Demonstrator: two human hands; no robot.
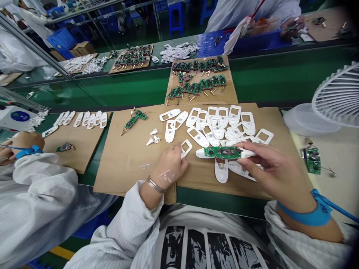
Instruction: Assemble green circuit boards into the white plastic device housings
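Between the thumb and fingers of my left hand (169,164) is a white plastic casing (186,148) with a window cut in it. My right hand (272,170) pinches the white tip of a green circuit board assembly (223,152), which lies level, its left end over a white shell. Many loose white casings (218,127) are spread on the cardboard (126,149) just beyond my hands. Several small white plastic pieces (154,137) and joined green boards (134,118) lie farther left.
A cardboard sheet with rows of circuit boards (196,87) leans at the back. On the right are a white fan (339,97), a translucent round tub (308,119) and another board (312,158). A co-worker's hand (28,144) is at the left; another person sits across the bench.
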